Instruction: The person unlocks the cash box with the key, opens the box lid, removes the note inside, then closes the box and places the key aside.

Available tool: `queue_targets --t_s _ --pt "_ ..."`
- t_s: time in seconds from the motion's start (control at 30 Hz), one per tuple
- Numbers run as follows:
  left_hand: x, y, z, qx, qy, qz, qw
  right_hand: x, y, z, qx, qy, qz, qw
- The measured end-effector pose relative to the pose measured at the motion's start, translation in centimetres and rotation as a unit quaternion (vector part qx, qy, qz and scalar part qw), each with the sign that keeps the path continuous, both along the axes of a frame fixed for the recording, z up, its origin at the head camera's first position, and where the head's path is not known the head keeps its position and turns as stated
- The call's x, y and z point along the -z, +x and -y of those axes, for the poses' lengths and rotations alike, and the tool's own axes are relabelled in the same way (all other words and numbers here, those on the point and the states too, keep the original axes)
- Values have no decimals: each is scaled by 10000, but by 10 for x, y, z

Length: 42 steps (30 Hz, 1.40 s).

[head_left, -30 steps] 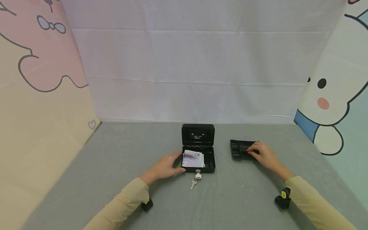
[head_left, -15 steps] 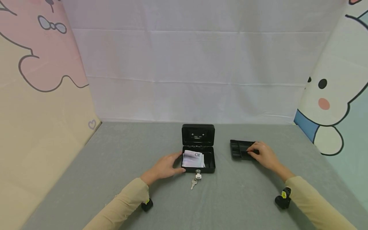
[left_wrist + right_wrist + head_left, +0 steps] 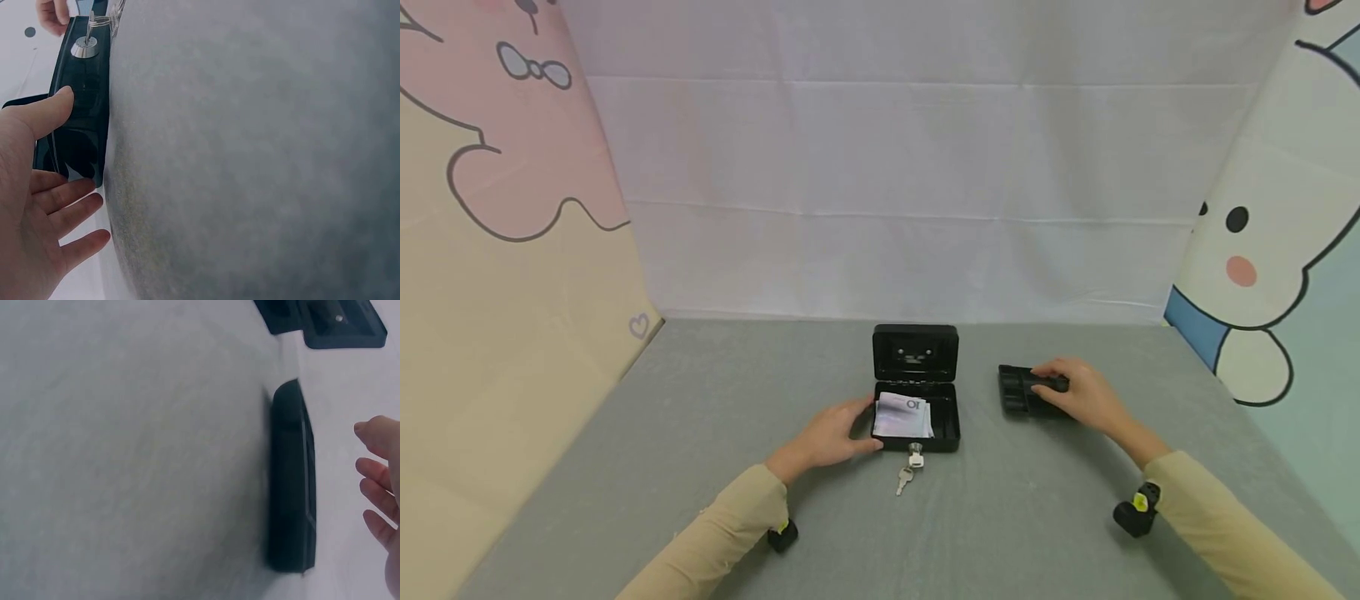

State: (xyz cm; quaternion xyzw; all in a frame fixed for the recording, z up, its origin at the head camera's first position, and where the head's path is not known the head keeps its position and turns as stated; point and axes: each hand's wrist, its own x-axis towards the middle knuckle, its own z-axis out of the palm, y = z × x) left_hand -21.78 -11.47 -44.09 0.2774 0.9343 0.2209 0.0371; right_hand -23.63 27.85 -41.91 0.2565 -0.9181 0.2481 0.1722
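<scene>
A black cash box [image 3: 947, 412] stands with its lid [image 3: 915, 343] raised, holding a few purple banknotes [image 3: 901, 415] printed with 10. One key [image 3: 916, 458] sits in its front lock and another hangs from a ring below. My left hand [image 3: 827, 435] rests against the box's left end, thumb at the front wall and spread fingers along the side, as the left wrist view shows. Over the black compartment tray [image 3: 1017, 392] is my right hand [image 3: 1082, 398], thumb and fingers parted. In the right wrist view, the right hand [image 3: 382, 472] appears above the tray [image 3: 290, 487], holding nothing.
Grey cloth covers the table [image 3: 970, 533]. A white curtain [image 3: 887, 192] hangs behind it, with cartoon-print cloths at left and right. The box and tray stand side by side with a narrow gap between them.
My right hand has lifted slightly from the tray, its thumb and fingers spreading apart where they had been together at the tray's middle. The left hand, cash box and tray have stayed put.
</scene>
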Motion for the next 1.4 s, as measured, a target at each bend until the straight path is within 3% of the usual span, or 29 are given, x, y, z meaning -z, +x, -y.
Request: queue_targets --t_s 0.23,0.5,0.97,1.4 --pt "-1 0 -1 -42 42 64 10000 -18 0 30 -278 10 78 9996" --pt "-2 0 -1 -24 33 53 10000 -23 -1 70 -734 -246 381 9963" --pt "0 -1 -2 -100 -25 102 9999 -11 -1 122 -1269 -343 1078 9854" --pt "-3 0 -2 -54 -22 74 10000 1 -5 150 -1050 -46 1329 9855"
